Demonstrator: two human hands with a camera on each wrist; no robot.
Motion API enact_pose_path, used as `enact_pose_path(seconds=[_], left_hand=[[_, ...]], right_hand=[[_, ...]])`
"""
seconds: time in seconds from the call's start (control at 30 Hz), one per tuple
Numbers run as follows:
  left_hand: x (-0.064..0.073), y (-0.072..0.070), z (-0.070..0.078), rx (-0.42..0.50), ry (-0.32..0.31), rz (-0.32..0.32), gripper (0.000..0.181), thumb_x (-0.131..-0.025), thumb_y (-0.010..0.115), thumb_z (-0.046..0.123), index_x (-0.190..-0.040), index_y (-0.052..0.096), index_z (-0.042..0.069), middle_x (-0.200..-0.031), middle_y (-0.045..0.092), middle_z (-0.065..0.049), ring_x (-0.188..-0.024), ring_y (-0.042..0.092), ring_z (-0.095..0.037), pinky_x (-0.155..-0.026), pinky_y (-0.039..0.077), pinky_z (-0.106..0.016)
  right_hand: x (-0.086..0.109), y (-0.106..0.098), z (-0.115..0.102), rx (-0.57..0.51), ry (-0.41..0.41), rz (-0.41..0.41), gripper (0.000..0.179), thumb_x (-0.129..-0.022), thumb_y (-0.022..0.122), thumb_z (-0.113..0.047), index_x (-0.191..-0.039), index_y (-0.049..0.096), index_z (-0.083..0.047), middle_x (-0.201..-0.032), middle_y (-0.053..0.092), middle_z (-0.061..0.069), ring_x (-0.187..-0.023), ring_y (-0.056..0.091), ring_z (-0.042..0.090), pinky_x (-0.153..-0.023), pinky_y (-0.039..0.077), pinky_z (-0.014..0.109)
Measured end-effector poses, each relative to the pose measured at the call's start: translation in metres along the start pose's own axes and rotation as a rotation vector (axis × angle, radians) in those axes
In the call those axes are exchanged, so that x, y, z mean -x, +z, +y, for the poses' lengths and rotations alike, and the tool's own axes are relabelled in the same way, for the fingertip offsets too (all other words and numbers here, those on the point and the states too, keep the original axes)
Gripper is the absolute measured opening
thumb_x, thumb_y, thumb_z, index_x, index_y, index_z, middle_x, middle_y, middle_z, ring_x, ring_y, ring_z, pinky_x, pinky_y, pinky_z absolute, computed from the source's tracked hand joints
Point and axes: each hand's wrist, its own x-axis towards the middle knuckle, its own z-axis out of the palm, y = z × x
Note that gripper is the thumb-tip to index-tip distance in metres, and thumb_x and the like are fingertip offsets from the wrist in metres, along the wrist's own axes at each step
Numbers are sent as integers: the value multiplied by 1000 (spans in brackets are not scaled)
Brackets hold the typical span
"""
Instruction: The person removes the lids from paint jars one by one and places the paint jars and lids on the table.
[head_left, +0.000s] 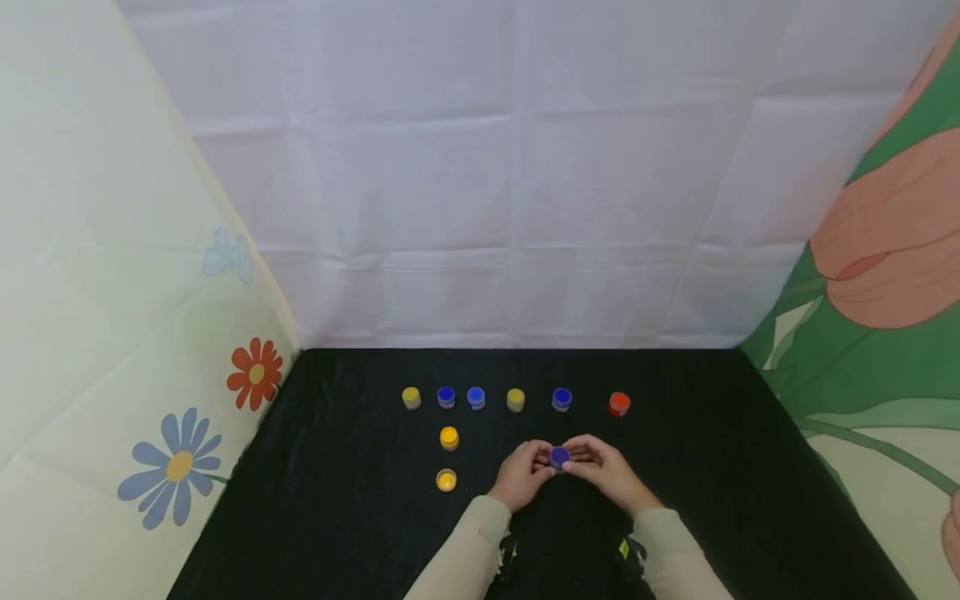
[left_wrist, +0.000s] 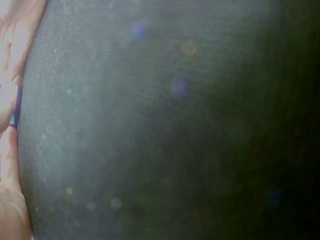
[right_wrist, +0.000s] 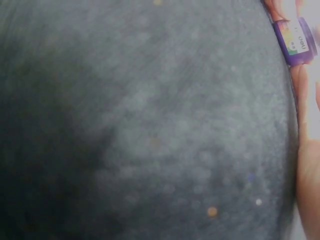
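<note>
A small purple paint jar (head_left: 559, 457) with a printed label is between my two hands near the middle of the black table. The fingers of my left hand (head_left: 519, 477) grip it from the left. From the other side, my right hand (head_left: 609, 475) pinches it with thumb and fingers. In the right wrist view, the purple jar (right_wrist: 295, 42) lies sideways at the right edge with its label showing. Only a sliver of the jar (left_wrist: 16, 106) appears at the left edge of the left wrist view, partly covered by fingers.
Along the back of the black table (head_left: 337, 500) stand several jars in a row: yellow (head_left: 411, 397), dark blue (head_left: 446, 397), lighter blue (head_left: 476, 398), yellow (head_left: 515, 400), blue (head_left: 562, 399) and red (head_left: 619, 404). Left of my hands are an orange-yellow jar (head_left: 449, 438) and a pale-rimmed yellow one (head_left: 446, 480).
</note>
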Motion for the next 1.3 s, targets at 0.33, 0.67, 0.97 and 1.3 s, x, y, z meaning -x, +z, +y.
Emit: enact_pose_path(seconds=[0.33,0.67,0.97,1.3], left_hand=[[-2,2,-4,-3,-4,14,21,-97,68,9,-118,64,9,-105,61,3,-95,63,-9,-85,54,-24],[-2,2,-4,5,-1,14,22,-95,70,6,-116,64,9,-104,61,3,-93,62,-7,-84,53,-23],[-1,2,-4,-1,-12,11,22,-96,70,8,-117,64,10,-104,61,3,-94,62,-8,-85,54,-24],[-2,2,-5,12,-15,8,23,-96,70,9,-118,64,10,-105,61,3,-95,63,-8,-85,54,-24]], right_hand=[[-2,0,-4,25,58,21,36,-100,66,-13,-129,60,7,-125,65,25,-105,65,12,-89,51,22],[-1,-2,1,-18,28,-13,37,-97,68,-7,-128,59,12,-125,62,30,-103,66,11,-88,53,21],[-2,-3,-1,9,46,-16,40,-98,68,-11,-132,60,9,-131,60,30,-106,66,11,-88,52,20],[-1,-2,0,0,41,-6,34,-98,68,-10,-124,60,9,-121,65,25,-103,66,13,-87,53,21]])
